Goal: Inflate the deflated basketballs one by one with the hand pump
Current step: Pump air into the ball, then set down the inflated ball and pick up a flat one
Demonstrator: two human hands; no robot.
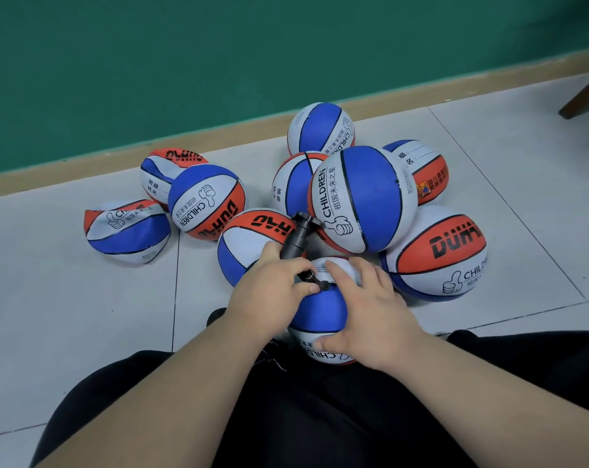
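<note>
A blue, white and red basketball (320,312) sits between my knees on the floor. My right hand (367,309) wraps over its right side and holds it steady. My left hand (269,282) grips the lower end of a black hand pump (296,239), whose nozzle meets the top of the ball. The pump slants up and to the right, its handle end near the pile of balls. Just behind stands a round inflated ball (364,201). At the far left lies a crumpled deflated ball (127,231).
Several more blue, white and orange-red balls crowd the tiled floor (83,315) ahead, some round, some sagging. A green wall with a tan skirting (67,167) runs behind them. A brown wooden furniture leg (583,96) stands at the top right. My dark trousers fill the foreground.
</note>
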